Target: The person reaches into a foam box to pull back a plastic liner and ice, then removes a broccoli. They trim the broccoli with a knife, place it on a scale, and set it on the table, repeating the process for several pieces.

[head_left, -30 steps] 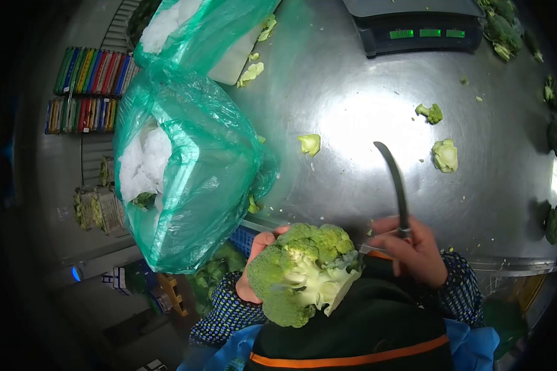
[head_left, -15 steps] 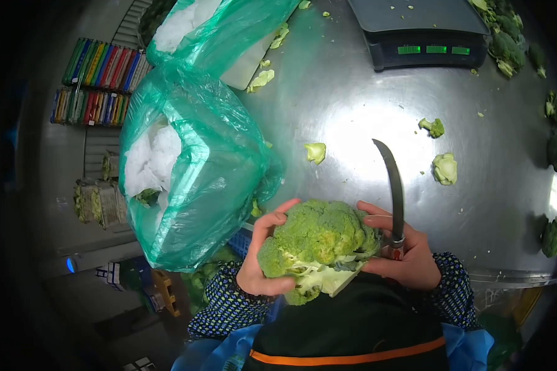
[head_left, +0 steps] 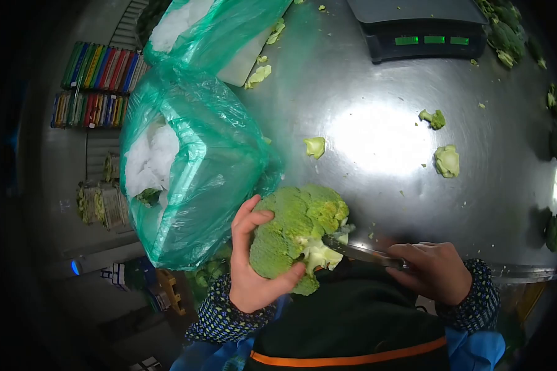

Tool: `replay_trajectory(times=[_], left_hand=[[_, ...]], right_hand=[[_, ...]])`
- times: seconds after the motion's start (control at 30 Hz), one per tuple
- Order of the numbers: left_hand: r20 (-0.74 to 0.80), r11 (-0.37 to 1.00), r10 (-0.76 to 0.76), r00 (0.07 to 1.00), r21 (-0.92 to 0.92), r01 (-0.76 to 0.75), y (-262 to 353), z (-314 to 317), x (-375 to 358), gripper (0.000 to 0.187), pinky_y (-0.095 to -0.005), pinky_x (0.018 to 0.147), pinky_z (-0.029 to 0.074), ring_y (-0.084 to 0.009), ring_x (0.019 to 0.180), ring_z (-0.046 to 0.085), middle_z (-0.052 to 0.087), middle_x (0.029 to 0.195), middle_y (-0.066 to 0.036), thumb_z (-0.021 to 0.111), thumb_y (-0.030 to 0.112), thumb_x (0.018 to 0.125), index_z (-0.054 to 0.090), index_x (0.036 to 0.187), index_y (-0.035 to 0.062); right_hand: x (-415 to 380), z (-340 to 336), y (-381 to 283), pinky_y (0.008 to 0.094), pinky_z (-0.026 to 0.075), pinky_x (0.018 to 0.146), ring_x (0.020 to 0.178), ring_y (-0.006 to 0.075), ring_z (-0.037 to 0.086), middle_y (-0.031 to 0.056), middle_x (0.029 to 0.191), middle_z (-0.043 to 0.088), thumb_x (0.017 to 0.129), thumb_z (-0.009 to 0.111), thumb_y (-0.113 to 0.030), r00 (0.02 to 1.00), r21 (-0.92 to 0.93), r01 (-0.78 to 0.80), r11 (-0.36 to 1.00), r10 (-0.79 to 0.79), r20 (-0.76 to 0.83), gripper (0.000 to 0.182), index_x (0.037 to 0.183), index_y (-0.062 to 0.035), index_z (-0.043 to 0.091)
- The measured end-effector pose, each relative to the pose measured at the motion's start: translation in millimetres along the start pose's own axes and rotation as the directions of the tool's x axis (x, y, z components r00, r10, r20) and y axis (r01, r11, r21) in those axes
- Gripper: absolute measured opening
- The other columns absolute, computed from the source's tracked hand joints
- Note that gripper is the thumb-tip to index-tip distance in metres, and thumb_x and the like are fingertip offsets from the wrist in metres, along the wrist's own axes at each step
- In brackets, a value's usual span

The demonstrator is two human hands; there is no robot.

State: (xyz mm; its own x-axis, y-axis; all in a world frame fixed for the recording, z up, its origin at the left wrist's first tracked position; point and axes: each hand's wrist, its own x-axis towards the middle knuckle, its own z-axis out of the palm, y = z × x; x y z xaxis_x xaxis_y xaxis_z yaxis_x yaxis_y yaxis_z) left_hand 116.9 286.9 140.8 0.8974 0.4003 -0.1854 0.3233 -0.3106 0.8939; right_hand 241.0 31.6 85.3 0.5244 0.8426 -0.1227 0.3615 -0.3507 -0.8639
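A large head of broccoli (head_left: 291, 229) is in my left hand (head_left: 257, 272), whose fingers wrap round its left side and underside. Its pale cut stem faces right, toward my body's side. My right hand (head_left: 430, 269) is closed on the handle of a curved knife (head_left: 365, 252). The blade points left and its tip touches the broccoli near the stem. On the metal table, beyond the broccoli, lie pale stem pieces (head_left: 315, 147) (head_left: 447, 161) and a small floret (head_left: 436, 119).
Green plastic bags (head_left: 216, 167) holding white ice stand at the left. A scale (head_left: 421, 37) with green displays sits at the back of the metal table (head_left: 365, 86). More broccoli (head_left: 506, 40) lies along the right edge. Trimmings (head_left: 259, 76) lie near the bags.
My right hand has let go of the broccoli and moved right. The knife has swung from upright to pointing left, against the stem. The broccoli has turned and shifted left in my left hand.
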Motion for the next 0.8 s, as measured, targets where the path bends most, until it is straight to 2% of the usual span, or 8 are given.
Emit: replay_trajectory(times=[0.2, 0.3, 0.43, 0.5, 0.63, 0.7, 0.73, 0.8], left_hand=[[0.040, 0.899, 0.168, 0.985, 0.404, -0.170, 13, 9, -5, 0.068, -0.0445, 0.100, 0.032, -0.0346, 0.124, 0.033, 0.026, 0.134, -0.022, 0.075, 0.012, 0.055, 0.042, 0.115, 0.0101], [-0.025, 0.845, 0.189, 0.982, 0.514, -0.149, -6, 2, -2, 0.069, -0.0410, 0.101, 0.032, -0.0297, 0.125, 0.033, 0.022, 0.138, -0.020, 0.069, 0.010, 0.055, 0.037, 0.116, 0.0100], [-0.179, 0.994, 0.001, 0.984, -0.105, -0.020, -33, -15, -3, 0.069, -0.0421, 0.101, 0.034, -0.0324, 0.123, 0.037, 0.025, 0.139, -0.018, 0.067, 0.005, 0.057, 0.038, 0.119, 0.0109], [-0.126, 0.708, -0.172, 0.977, -0.705, 0.033, -32, -5, -3, 0.072, -0.0446, 0.103, 0.034, -0.0342, 0.124, 0.037, 0.026, 0.139, -0.018, 0.063, 0.005, 0.058, 0.035, 0.124, 0.0084], [0.004, 0.585, -0.201, 0.980, -0.802, 0.123, -39, -6, -6, 0.074, -0.0472, 0.103, 0.035, -0.0370, 0.124, 0.036, 0.028, 0.139, -0.021, 0.059, 0.013, 0.062, 0.031, 0.130, 0.0059], [0.357, 0.110, -0.035, 0.934, -0.927, 0.358, -68, -16, -14, 0.069, -0.0512, 0.101, 0.035, -0.0397, 0.126, 0.034, 0.028, 0.139, -0.022, 0.051, 0.024, 0.074, 0.027, 0.136, 0.0047], [0.339, -0.315, -0.339, 0.878, -0.920, 0.233, -70, -8, -14, 0.065, -0.0555, 0.097, 0.037, -0.0423, 0.128, 0.029, 0.023, 0.142, -0.022, 0.042, 0.040, 0.085, 0.026, 0.139, 0.0071], [0.408, -0.507, -0.273, 0.871, -0.831, 0.230, -48, 15, -11, 0.064, -0.0568, 0.095, 0.038, -0.0429, 0.129, 0.027, 0.023, 0.143, -0.022, 0.040, 0.044, 0.087, 0.026, 0.139, 0.0081]], right_hand=[[-4, 30, 20, 0.0375, 0.048, 0.053, 0.061, 0.0292, 0.061, 0.0105, 0.067, 0.060, 0.079, 0.066, -0.025, 0.970, -0.042, -0.136, 0.990, 0.142, 0.196, 0.025, 0.093, -0.0061, 0.056], [-5, 52, 60, 0.0387, 0.047, 0.051, 0.057, 0.0313, 0.060, 0.0131, 0.063, 0.059, 0.080, 0.065, -0.024, 0.966, -0.314, -0.250, 0.916, 0.212, -0.151, 0.023, 0.088, -0.0047, 0.055], [3, 40, 13, 0.0342, 0.045, 0.048, 0.051, 0.0270, 0.058, 0.0133, 0.060, 0.058, 0.080, 0.066, -0.023, 0.933, 0.150, -0.324, 0.934, 0.341, -0.110, 0.022, 0.082, -0.0030, 0.056], [11, 38, 2, 0.0264, 0.042, 0.046, 0.046, 0.0154, 0.053, 0.0094, 0.057, 0.055, 0.080, 0.067, -0.019, 0.946, 0.457, -0.261, 0.850, 0.319, -0.053, 0.020, 0.084, -0.0023, 0.057], [27, 35, 5, 0.0184, 0.038, 0.049, 0.057, 0.0017, 0.050, 0.0008, 0.067, 0.058, 0.085, 0.060, -0.009, 0.883, 0.784, -0.302, 0.542, 0.469, 0.016, 0.010, 0.086, 0.0002, 0.056], [28, 35, 3, 0.0183, 0.037, 0.049, 0.058, 0.0020, 0.048, -0.0009, 0.070, 0.057, 0.086, 0.058, -0.007, 0.880, 0.807, -0.302, 0.508, 0.473, 0.032, 0.008, 0.089, 0.0009, 0.056], [28, 33, 3, 0.0182, 0.036, 0.048, 0.057, 0.0022, 0.046, -0.0013, 0.069, 0.056, 0.086, 0.058, -0.006, 0.869, 0.835, -0.304, 0.459, 0.494, 0.045, 0.009, 0.091, 0.0006, 0.056], [27, 34, 7, 0.0183, 0.036, 0.047, 0.053, 0.0031, 0.045, -0.0025, 0.066, 0.053, 0.085, 0.057, -0.004, 0.862, 0.878, -0.293, 0.378, 0.503, 0.071, 0.013, 0.097, -0.0006, 0.056]])
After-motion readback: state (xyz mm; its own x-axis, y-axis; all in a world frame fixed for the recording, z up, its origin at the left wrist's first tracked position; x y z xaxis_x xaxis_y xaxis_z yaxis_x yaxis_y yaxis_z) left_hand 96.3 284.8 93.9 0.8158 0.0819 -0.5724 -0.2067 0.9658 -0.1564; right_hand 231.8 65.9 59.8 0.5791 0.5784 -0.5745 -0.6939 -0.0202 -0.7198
